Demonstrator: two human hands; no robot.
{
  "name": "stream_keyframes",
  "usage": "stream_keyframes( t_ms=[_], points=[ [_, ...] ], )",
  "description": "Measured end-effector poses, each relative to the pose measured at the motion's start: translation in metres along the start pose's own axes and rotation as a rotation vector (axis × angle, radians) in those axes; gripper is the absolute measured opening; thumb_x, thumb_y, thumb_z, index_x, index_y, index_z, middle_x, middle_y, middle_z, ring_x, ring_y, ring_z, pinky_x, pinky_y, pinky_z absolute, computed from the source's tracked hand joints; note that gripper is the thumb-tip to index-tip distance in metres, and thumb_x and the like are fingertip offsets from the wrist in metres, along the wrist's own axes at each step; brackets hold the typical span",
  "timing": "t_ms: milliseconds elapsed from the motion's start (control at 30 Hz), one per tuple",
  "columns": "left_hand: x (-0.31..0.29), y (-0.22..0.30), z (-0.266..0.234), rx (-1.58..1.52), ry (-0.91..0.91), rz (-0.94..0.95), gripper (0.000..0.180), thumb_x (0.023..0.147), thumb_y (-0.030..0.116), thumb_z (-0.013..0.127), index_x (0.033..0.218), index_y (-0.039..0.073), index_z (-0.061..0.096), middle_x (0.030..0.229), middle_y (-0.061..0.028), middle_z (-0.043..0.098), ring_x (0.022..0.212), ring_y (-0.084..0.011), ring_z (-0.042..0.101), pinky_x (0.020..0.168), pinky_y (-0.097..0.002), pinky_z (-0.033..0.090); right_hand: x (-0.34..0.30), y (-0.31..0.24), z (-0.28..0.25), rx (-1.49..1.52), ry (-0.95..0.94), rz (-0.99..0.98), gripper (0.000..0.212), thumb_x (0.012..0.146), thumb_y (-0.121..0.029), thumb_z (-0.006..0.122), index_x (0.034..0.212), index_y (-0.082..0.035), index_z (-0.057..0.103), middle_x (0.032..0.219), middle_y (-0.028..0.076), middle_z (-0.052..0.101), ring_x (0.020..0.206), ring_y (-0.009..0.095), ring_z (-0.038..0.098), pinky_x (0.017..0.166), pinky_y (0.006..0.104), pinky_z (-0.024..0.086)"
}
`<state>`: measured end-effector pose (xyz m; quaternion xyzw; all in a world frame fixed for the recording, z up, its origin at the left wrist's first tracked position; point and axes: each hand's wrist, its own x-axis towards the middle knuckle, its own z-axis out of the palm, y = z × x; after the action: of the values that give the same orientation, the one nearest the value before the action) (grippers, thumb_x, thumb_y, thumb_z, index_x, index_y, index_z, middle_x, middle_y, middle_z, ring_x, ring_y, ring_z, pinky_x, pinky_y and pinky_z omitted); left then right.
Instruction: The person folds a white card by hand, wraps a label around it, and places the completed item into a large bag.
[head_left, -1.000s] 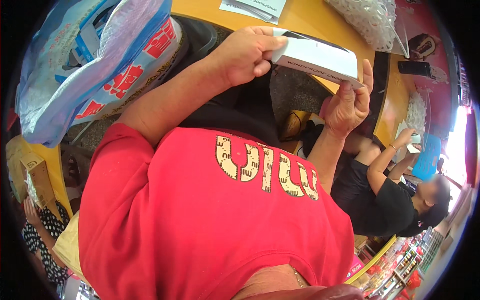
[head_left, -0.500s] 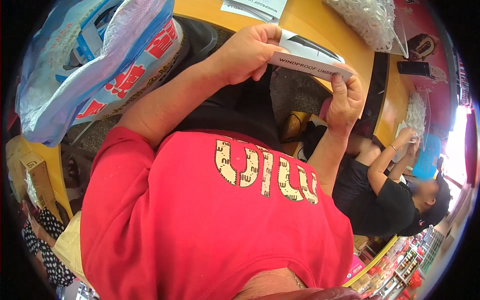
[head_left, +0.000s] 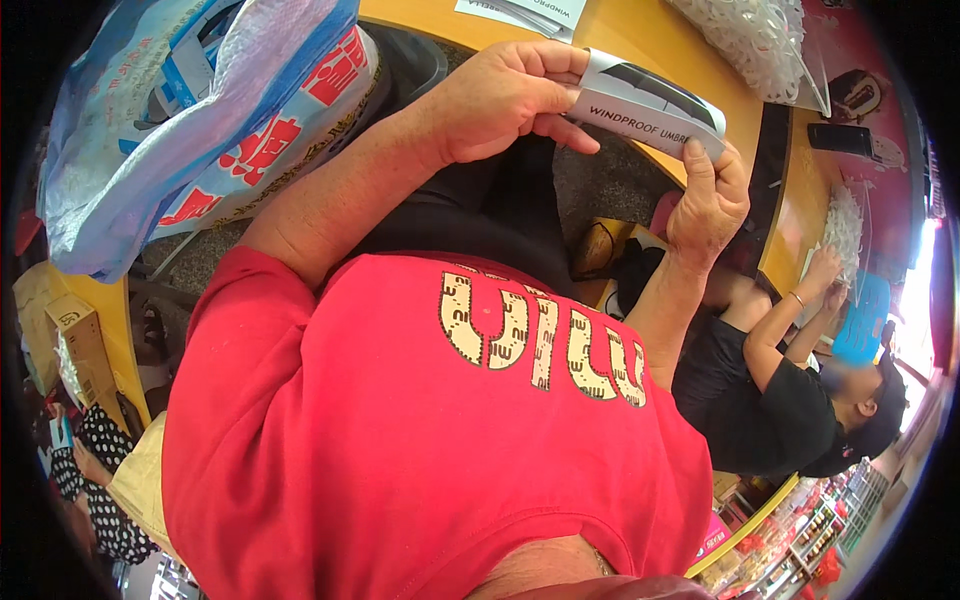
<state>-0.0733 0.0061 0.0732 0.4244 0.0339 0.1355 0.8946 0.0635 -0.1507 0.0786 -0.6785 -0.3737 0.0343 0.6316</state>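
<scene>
A white and grey printed paper card (head_left: 645, 112) with a dark umbrella picture is stretched between my hands, above the front edge of the yellow table. It bows in a soft curve along its length. My left hand (head_left: 515, 98) pinches its left end between thumb and fingers, with one lower finger sticking out under it. At the right end, my right hand (head_left: 708, 208) grips the card with the thumb on the near face and the fingers behind. Similar printed sheets (head_left: 535, 14) lie stacked on the table just beyond.
A large blue-and-white woven bag (head_left: 215, 130) stands at my left. White plastic pieces (head_left: 745, 45) are heaped on the yellow table (head_left: 640, 38), and a dark phone (head_left: 838, 138) lies farther right. A co-worker in black (head_left: 790, 410) sits at the right, hands by another white heap (head_left: 843, 235).
The sharp crease between the card's picture and lettered strip has eased into a curve, and its front faces me more. A lower finger of my left hand has stretched out.
</scene>
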Motion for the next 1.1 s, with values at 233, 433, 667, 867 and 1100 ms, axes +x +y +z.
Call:
stream_keyframes(
  t_ms=[233, 433, 667, 867, 1100],
  points=[
    [-0.002, -0.001, -0.002, -0.005, -0.019, -0.019, 0.032, 0.081, 0.0, 0.04, 0.113, -0.005, 0.041, 0.106, -0.0133, 0.05, 0.097, -0.0204, 0.05, 0.079, -0.0316, 0.046, 0.0, -0.003, 0.003, 0.014, -0.002, 0.048, 0.01, 0.076, -0.004, 0.055, 0.068, 0.002, 0.052, 0.073, 0.002, 0.051, 0.068, 0.008, 0.045, 0.064, 0.0198, 0.037],
    [-0.005, -0.007, -0.007, -0.049, -0.061, -0.015, 0.034, 0.08, 0.0, 0.04, 0.113, -0.005, 0.04, 0.108, -0.0132, 0.049, 0.101, -0.0213, 0.048, 0.086, -0.0327, 0.041, 0.0, 0.001, 0.004, 0.011, 0.011, 0.075, 0.009, 0.076, -0.004, 0.054, 0.069, 0.001, 0.052, 0.073, 0.001, 0.051, 0.067, 0.007, 0.045, 0.062, 0.0196, 0.038],
    [-0.007, -0.018, 0.002, 0.128, 0.029, 0.038, 0.03, 0.083, 0.005, 0.043, 0.111, -0.004, 0.042, 0.105, -0.0105, 0.051, 0.097, -0.0169, 0.05, 0.085, -0.03, 0.042, -0.002, 0.003, 0.006, -0.078, 0.012, 0.036, 0.009, 0.077, -0.004, 0.054, 0.07, 0.001, 0.052, 0.073, 0.001, 0.051, 0.066, 0.006, 0.045, 0.062, 0.0195, 0.038],
    [-0.004, -0.026, 0.004, 0.251, 0.144, 0.117, 0.027, 0.085, 0.014, 0.045, 0.107, -0.003, 0.045, 0.1, -0.0084, 0.052, 0.091, -0.0136, 0.051, 0.078, -0.0265, 0.045, -0.007, 0.007, 0.01, 0.016, 0.036, 0.043, 0.008, 0.078, -0.005, 0.052, 0.073, 0.001, 0.052, 0.073, 0.0, 0.051, 0.067, 0.006, 0.045, 0.062, 0.019, 0.038],
    [-0.006, -0.028, 0.004, 0.337, 0.217, 0.129, 0.025, 0.086, 0.014, 0.043, 0.102, -0.003, 0.049, 0.094, -0.0078, 0.054, 0.085, -0.0134, 0.053, 0.069, -0.0264, 0.05, -0.011, 0.007, 0.015, 0.195, 0.078, 0.101, 0.007, 0.079, -0.005, 0.052, 0.075, 0.001, 0.052, 0.072, 0.0, 0.052, 0.066, 0.005, 0.044, 0.061, 0.0182, 0.037]
  ],
)
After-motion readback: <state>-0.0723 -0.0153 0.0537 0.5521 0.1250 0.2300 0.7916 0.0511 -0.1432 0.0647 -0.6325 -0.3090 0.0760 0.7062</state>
